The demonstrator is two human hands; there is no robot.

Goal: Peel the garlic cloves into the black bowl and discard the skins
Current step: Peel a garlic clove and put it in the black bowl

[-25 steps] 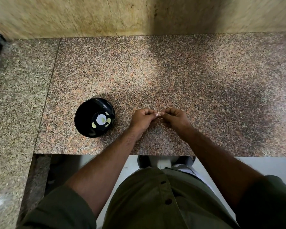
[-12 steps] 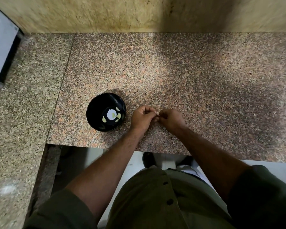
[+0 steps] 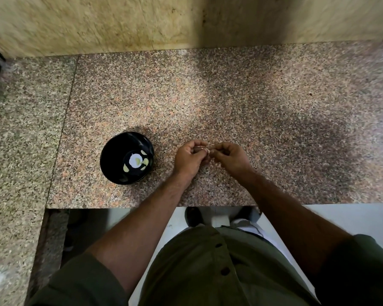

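- Left hand (image 3: 189,159) and right hand (image 3: 231,159), each grip pinching one small pale garlic clove (image 3: 205,149) between them (mostly hidden).
- Round black bowl (image 3: 111,160), holding peeled cloves, sits left on the speckled granite bench (image 3: 274,129).

No readable text, labels, brands, numbers or signs anywhere. Black bowl (image 3: 127,157) at near left shows only a plain white spot inside, no lettering.
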